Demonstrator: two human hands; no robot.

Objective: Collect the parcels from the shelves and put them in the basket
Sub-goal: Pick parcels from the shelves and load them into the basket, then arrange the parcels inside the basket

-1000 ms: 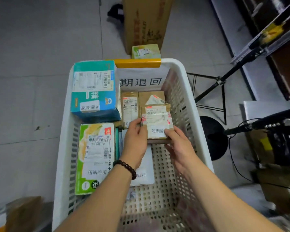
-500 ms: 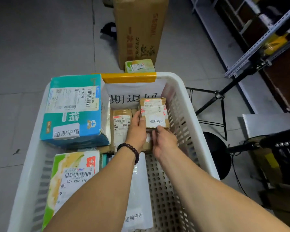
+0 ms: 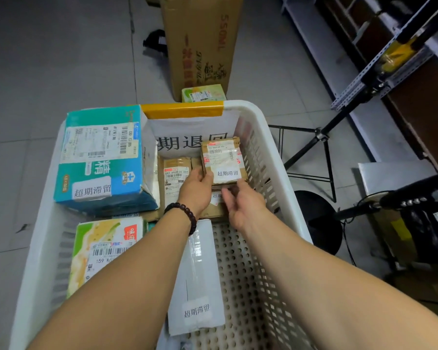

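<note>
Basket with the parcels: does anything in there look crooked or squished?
Yes. The teal cardboard box in the far-left corner of the white plastic basket sits tilted, poking above the rim, and its near-right corner looks crumpled. The small brown parcel is tilted too, but the left hand holds it.
</note>
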